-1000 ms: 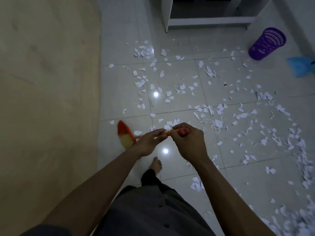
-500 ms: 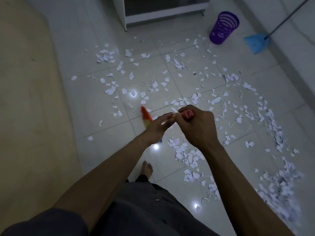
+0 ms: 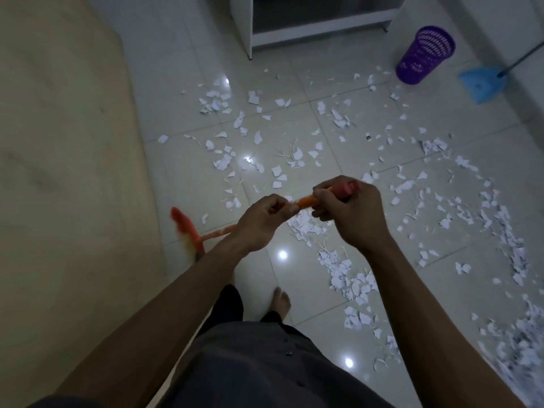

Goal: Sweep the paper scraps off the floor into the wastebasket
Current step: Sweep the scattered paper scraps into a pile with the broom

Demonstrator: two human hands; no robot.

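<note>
Both hands grip an orange broom by its handle (image 3: pixel 306 200). My right hand (image 3: pixel 351 214) holds the pink top end and my left hand (image 3: pixel 262 222) holds the shaft just below it. The broom head (image 3: pixel 188 232) is blurred, low at the left beside the beige mattress. White paper scraps (image 3: pixel 341 269) lie all over the tiled floor, with a thick band along the right side (image 3: pixel 512 242). The purple wastebasket (image 3: pixel 424 55) stands upright at the far right.
A beige mattress (image 3: pixel 67 178) fills the left side. A white shelf unit (image 3: pixel 312 28) stands at the back. A blue dustpan (image 3: pixel 482 85) with a long handle leans beside the wastebasket. My bare foot (image 3: pixel 281 301) stands on the tiles below my hands.
The broom head has swung back to the left, toward the mattress. My view has shifted, so the wastebasket and dustpan sit farther right. Both hands keep their hold on the handle.
</note>
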